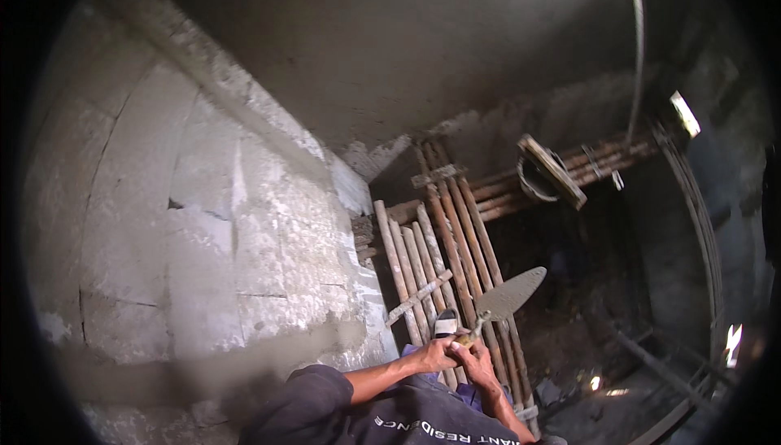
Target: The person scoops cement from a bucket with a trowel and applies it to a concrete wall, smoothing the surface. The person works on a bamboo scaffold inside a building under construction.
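Observation:
My left hand [437, 356] and my right hand [476, 361] meet in front of my body, both closed at the yellowish handle of a trowel [514, 294]. Its broad, pointed blade tilts up and away to the right, with grey mortar-like smears on it. The fingers overlap, so how each one grips the handle is partly hidden. Below the blade runs a platform of rusty and whitish poles [455, 237]. One shoe [446, 323] with a white part shows on the poles, just beyond my hands.
A block wall [203, 225], partly smeared with mortar, rises at my left. Ahead is a plastered grey wall [342, 38]. A bucket [537, 181] with a wooden board [553, 172] across it rests by the horizontal poles. Right of the platform is a dark drop to a lower level with debris.

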The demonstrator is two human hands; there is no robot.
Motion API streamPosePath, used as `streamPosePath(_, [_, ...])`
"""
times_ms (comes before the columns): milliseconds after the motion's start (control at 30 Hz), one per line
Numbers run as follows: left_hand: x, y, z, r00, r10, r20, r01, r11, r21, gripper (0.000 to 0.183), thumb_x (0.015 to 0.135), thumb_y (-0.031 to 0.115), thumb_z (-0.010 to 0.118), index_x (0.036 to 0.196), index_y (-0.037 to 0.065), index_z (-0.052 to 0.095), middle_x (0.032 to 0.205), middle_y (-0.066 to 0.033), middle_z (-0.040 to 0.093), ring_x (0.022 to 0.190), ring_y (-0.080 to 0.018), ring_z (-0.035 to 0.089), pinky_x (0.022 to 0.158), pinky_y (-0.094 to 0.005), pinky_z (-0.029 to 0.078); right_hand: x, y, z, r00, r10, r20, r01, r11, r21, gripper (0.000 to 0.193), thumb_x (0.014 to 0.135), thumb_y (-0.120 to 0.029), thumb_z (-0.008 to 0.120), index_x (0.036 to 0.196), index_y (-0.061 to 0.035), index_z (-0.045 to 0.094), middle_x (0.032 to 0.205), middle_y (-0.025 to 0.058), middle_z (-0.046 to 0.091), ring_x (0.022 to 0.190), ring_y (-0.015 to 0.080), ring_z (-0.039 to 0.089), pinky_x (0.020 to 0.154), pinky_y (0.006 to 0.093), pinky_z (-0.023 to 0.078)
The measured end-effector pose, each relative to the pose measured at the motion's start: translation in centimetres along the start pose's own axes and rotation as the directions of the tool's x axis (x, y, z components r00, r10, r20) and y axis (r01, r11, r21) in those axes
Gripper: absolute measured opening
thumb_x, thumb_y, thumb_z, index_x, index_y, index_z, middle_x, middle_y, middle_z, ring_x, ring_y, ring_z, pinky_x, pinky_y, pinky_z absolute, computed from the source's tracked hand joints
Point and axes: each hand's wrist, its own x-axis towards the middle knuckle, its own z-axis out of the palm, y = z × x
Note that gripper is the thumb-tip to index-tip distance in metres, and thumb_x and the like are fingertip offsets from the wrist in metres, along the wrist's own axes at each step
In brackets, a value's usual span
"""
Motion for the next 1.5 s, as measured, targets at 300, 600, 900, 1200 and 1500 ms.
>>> streamPosePath(300, [-1.9,-6.2,-14.4,0.847,-0.070,-0.527,0.206,0.957,0.205,0.052,0.079,0.043,0.063,0.114,0.006,0.056,0.111,-0.0168,0.060,0.101,-0.0280,0.059,0.087,-0.0359,0.046,6.9,-3.1,-6.1,0.899,-0.040,-0.435,0.012,0.998,-0.067,0.014,0.074,-0.016,0.059,0.078,-0.0058,0.050,0.060,-0.0014,0.045,0.051,0.0085,0.044,0.047,0.0252,0.038])
streamPosePath(600, [-11.7,-2.2,-31.0,0.240,0.332,-0.912,0.764,0.515,0.389,0.050,0.081,0.035,0.059,0.120,0.004,0.052,0.134,-0.0156,0.040,0.132,-0.0309,0.024,0.110,-0.0499,0.008,11.2,-2.0,-12.2,0.906,0.016,-0.423,-0.132,0.960,-0.247,0.028,0.067,-0.025,0.063,0.080,-0.0016,0.055,0.064,-0.0001,0.047,0.055,0.0100,0.043,0.050,0.0280,0.037])
streamPosePath(900, [-9.5,-0.2,-35.0,0.065,-0.020,-0.998,0.984,0.168,0.061,0.076,0.080,0.042,0.054,0.140,0.005,0.024,0.146,-0.0223,0.016,0.137,-0.0347,0.009,0.109,-0.0502,0.005,18.2,8.1,-27.2,0.871,-0.492,0.007,0.058,0.088,-0.994,0.012,0.071,-0.018,0.057,0.066,-0.0115,0.048,0.064,0.0119,0.048,0.060,0.0299,0.053,0.052,0.0442,0.043])
streamPosePath(1200, [-10.9,-0.5,-34.9,0.051,-0.029,-0.998,0.989,-0.135,0.054,0.081,0.081,0.045,0.053,0.140,0.002,0.019,0.144,-0.0268,0.015,0.135,-0.0407,0.010,0.106,-0.0575,0.007,15.1,-6.7,-20.7,0.656,0.314,-0.686,-0.630,0.729,-0.269,0.041,0.066,-0.034,0.060,0.085,0.0026,0.059,0.082,0.0223,0.062,0.081,0.0338,0.061,0.071,0.0405,0.047])
streamPosePath(1500, [1.1,-5.6,-39.1,0.222,-0.033,-0.975,0.963,-0.153,0.224,0.078,0.079,0.045,0.056,0.138,0.003,0.027,0.143,-0.0262,0.020,0.134,-0.0428,0.012,0.104,-0.0594,0.010,12.5,4.6,-18.4,0.523,0.316,-0.792,-0.631,0.768,-0.110,0.037,0.069,-0.029,0.060,0.084,0.0047,0.057,0.068,0.0191,0.061,0.061,0.0274,0.062,0.057,0.0392,0.048])
